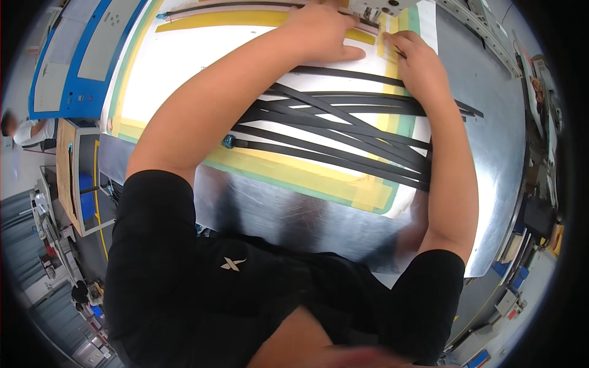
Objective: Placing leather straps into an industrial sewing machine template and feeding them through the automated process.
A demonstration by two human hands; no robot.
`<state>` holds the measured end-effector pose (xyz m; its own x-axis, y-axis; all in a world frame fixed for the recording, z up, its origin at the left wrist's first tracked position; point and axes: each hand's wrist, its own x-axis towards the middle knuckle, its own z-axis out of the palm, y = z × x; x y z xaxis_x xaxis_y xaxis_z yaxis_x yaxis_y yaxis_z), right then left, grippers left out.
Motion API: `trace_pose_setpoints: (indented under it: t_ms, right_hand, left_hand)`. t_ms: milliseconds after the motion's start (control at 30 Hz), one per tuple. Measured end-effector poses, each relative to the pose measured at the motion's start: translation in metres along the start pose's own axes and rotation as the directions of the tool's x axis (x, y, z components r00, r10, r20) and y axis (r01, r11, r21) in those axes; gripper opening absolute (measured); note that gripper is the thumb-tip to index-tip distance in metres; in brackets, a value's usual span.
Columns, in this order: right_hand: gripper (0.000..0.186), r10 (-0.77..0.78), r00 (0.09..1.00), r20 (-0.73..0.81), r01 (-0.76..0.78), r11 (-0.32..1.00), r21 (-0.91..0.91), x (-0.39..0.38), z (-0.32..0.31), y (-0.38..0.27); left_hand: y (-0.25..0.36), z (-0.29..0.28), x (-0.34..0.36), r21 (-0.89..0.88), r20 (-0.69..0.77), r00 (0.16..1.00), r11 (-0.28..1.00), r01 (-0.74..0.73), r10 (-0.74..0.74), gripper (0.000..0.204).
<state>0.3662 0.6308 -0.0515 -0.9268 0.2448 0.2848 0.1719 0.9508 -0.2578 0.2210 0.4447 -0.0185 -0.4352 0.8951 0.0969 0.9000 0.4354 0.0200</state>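
Note:
Near the top of the view, my left hand (322, 34) lies over a long dark strip (227, 7) that runs along the far side of the white sheet. Its thumb is stretched out apart from the fingers, and its fingertips are partly cut off by the frame edge. My right hand (423, 64) is at the strip's right end, with thumb and fingers pinched together. A small dark bit shows at the pinch, too small to name. Between my forearms, several flat black strips (343, 126) lie loosely crossed. One strip has a shiny blue end (229, 141) beside my left forearm.
White sheeting (178, 67) edged with yellow and green tape (294, 181) covers part of a shiny metal table (485, 159). A pale machine part (383, 7) stands at the far edge. On the left are a blue-framed cabinet (86, 61) and a seated person (34, 132).

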Motion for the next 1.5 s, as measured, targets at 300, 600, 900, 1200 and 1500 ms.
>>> trace_pose_setpoints:
  t_ms: [300, 600, 900, 1200, 1500]
  right_hand:
    - [0.043, 0.034, 0.999, 0.021, -0.035, 0.999, 0.034, -0.006, -0.001, -0.001]
    - [0.040, 0.071, 0.996, 0.059, -0.076, 0.994, 0.078, 0.000, -0.012, -0.009]
    - [0.035, 0.048, 0.997, 0.062, -0.054, 0.994, 0.097, 0.002, -0.007, -0.006]
    - [0.035, 0.031, 0.998, 0.048, -0.037, 0.988, 0.148, 0.000, -0.010, 0.000]
    - [0.033, 0.076, 0.978, 0.195, -0.104, 0.985, 0.135, -0.018, -0.074, -0.032]
  left_hand:
    - [-0.048, 0.023, -0.029, 0.050, -0.210, 0.974, 0.996, -0.070, 0.079, 0.065]
    - [-0.259, -0.009, -0.094, 0.180, -0.265, 0.861, 0.855, 0.486, -0.433, 0.060]
    - [-0.335, -0.017, -0.093, 0.281, -0.125, 0.762, 0.714, 0.642, -0.636, 0.059]
    - [-0.260, -0.065, -0.165, -0.102, -0.449, 0.607, 0.713, 0.694, -0.655, 0.051]
    - [-0.205, -0.031, -0.346, -0.453, -0.450, 0.463, 0.642, 0.618, -0.763, 0.046]
